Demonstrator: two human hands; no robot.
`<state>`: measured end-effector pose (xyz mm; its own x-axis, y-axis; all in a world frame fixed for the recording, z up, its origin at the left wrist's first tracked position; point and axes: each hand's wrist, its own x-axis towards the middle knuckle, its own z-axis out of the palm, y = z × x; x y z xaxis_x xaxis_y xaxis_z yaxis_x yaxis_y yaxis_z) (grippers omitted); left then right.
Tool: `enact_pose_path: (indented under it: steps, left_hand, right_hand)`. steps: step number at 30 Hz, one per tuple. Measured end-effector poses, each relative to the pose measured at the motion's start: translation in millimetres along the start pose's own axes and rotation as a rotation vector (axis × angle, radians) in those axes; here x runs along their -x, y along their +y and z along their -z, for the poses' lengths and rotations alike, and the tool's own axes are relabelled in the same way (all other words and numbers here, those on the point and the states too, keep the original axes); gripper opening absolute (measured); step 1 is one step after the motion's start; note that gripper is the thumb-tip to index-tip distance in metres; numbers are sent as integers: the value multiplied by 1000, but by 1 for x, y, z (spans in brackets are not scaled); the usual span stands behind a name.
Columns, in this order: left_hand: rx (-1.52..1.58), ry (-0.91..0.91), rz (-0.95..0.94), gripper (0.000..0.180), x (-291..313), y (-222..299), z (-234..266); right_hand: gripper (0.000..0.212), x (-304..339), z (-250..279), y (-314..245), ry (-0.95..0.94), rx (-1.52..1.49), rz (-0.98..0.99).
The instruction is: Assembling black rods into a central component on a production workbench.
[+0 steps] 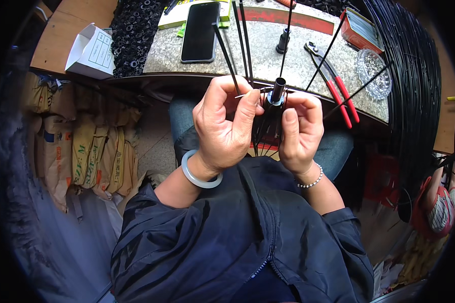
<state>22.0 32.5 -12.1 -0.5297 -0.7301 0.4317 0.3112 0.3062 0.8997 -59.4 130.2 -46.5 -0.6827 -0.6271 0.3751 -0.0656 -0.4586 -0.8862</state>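
Observation:
Between my hands stands an umbrella frame, its dark hollow tube (280,87) pointing up through a hub with a pale bluish ring (275,99). Thin black ribs (244,43) fan out from the hub toward the table and to both sides; more hang below it. My left hand (226,123) is closed, thumb and forefinger pinching a thin silvery wire (241,95) left of the hub. On the other side, my right hand (302,132) has its fingers curled against the hub and ribs, steadying the frame. The fingertips partly hide the rib ends.
On the stone-topped table lie a phone (200,33), red-handled pliers (333,86), a clear dish (374,74) and a red box (361,30). A black fitting (283,41) stands there. Black rods (414,65) hang right. Left are a white box (92,53), small black parts (136,40) and sacks (58,146). Another person (437,207) sits far right.

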Motion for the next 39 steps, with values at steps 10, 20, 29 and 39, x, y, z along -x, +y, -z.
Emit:
enact_pose_path:
  steps: [10, 20, 29, 39]
  left_hand:
    - [12, -4, -4, 11, 3, 1, 1]
    - [70, 6, 4, 10, 4, 1, 0]
    - [115, 5, 7, 10, 4, 0, -2]
    - [79, -28, 1, 9, 4, 3, -3]
  right_hand:
    - [10, -9, 11, -9, -158, 17, -153]
    - [11, -3, 8, -3, -135, -40, -154]
    - [12, -1, 1, 5, -56, -86, -76]
    - [14, -22, -3, -13, -144, -351, -131]
